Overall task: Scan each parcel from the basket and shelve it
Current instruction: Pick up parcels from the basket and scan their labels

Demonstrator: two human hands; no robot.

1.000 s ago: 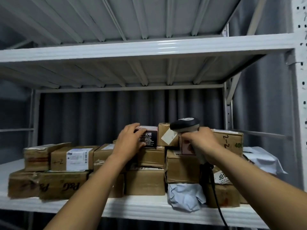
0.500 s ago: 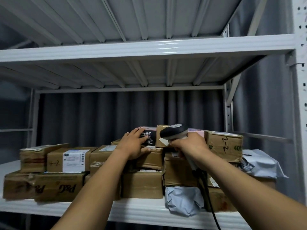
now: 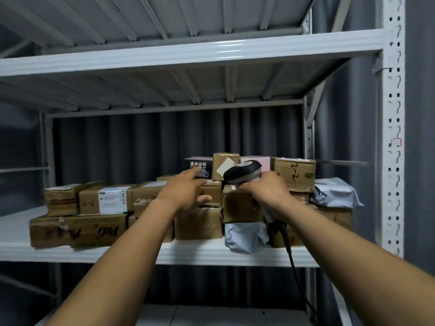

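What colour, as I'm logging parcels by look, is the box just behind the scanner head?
The box is pale pink; head view.

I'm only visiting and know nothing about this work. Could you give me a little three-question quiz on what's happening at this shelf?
1. True or false: the right hand grips the scanner.
2. The left hand stretches a finger toward: A) black box, B) grey bag, C) top shelf?
3. What colour is the parcel right behind the scanner's head?
Key: 1 true; 2 A; 3 pink.
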